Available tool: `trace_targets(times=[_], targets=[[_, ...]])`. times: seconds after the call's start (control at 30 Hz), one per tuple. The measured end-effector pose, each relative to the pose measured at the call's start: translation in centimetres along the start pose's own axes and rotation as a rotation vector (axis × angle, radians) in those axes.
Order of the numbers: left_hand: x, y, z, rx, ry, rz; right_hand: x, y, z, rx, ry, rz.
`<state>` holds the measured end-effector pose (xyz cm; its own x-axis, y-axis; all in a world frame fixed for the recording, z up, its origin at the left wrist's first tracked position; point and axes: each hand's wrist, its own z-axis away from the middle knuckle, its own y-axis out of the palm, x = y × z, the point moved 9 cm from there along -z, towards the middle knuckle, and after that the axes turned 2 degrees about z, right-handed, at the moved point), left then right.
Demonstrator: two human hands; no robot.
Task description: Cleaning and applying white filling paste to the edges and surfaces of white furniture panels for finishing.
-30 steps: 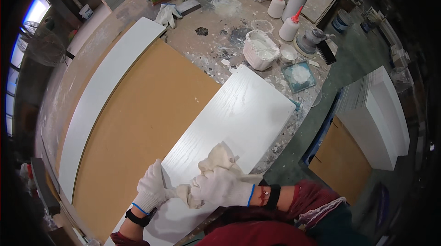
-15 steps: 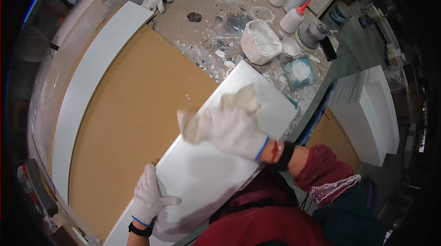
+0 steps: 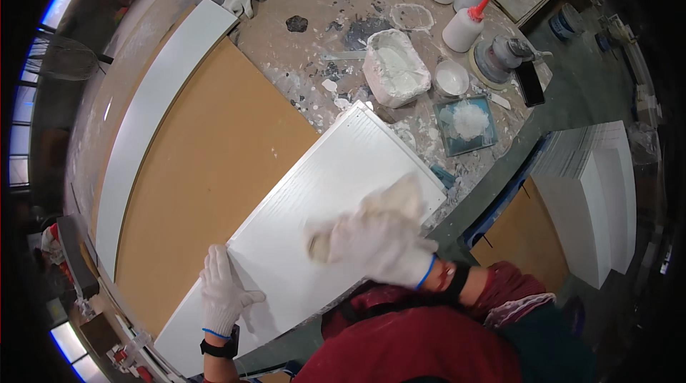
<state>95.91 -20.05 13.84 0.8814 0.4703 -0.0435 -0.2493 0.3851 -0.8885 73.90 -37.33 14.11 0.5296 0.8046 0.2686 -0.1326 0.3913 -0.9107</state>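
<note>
left hand [image 3: 223, 294]: gloved, fingers spread flat, pressing the near-left edge of the white panel [image 3: 314, 204]; holds nothing
white panel: lies on the brown board [image 3: 207, 168]; long axis runs near-left to far-right
right hand [image 3: 379, 240]: gloved, blurred, on the panel's right half — seems bunched around a white rag [image 3: 393, 197]; grip unclear
nearer hand: the right — the panel's far-right end lies just beyond it
</note>
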Motion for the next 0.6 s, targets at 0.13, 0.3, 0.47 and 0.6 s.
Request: trace_targets(times=[0.13, 0.3, 0.47, 0.6], targets=[[-4.9, 0.3, 0.0, -0.080, -0.010, -0.013, 4.5, 0.6, 3.2, -0.214, -0.467, -0.034], [-6.4, 0.1, 0.1, -0.059, -0.107, 0.030, -7.8, -3.3, 4.3, -0.576, -0.177, 0.038], [-6.4, 0.3, -0.2, 0.039, -0.157, 0.044, -11.2, -3.5, 4.1, -0.500, -0.048, -0.116], [-7.5, -0.1, -0.6, 0.043, -0.160, 0.061, -1.6, -0.5, 4.8, -0.351, -0.508, -0.122]])
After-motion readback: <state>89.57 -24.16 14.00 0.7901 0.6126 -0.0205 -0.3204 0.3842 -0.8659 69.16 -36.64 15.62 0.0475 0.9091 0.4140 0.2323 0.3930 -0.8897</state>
